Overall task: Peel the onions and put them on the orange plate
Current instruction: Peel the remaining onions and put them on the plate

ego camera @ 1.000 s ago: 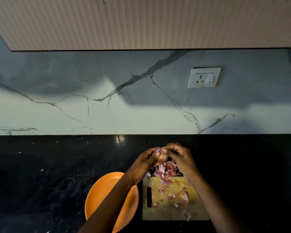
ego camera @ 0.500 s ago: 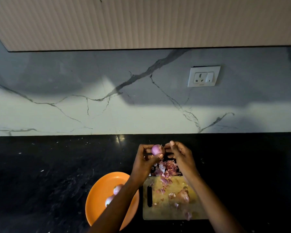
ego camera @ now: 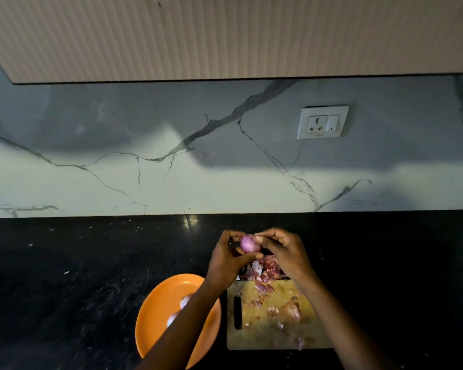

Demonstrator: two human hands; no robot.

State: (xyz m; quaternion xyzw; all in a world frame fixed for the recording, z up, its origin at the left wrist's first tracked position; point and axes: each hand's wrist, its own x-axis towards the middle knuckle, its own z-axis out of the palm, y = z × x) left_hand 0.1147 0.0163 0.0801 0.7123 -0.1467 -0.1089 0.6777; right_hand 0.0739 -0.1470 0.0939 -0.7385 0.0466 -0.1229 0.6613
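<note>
Two hands: we see the left hand [ego camera: 229,259] and the right hand [ego camera: 284,252] meeting above the far end of the board, fingers curled.
Onion in hand: a small, smooth, glossy purple onion [ego camera: 249,244], rounded; the left hand grips it between thumb and fingers, while the right hand's fingertips pinch at its top.
Orange plate [ego camera: 155,316]: round, matte, shallow; we make out two pale peeled onions [ego camera: 185,301] in it (partly hidden by the left forearm).
Cutting board [ego camera: 265,335]: pale, rectangular, with a dark slot handle; it carries a brownish unpeeled onion [ego camera: 292,312] and scattered scraps.
Peel heap [ego camera: 263,271]: papery pink-white skins piled at the board's far edge.
Counter [ego camera: 64,276]: black, polished, flecked stone.
Wall [ego camera: 118,182]: veined marble.
</note>
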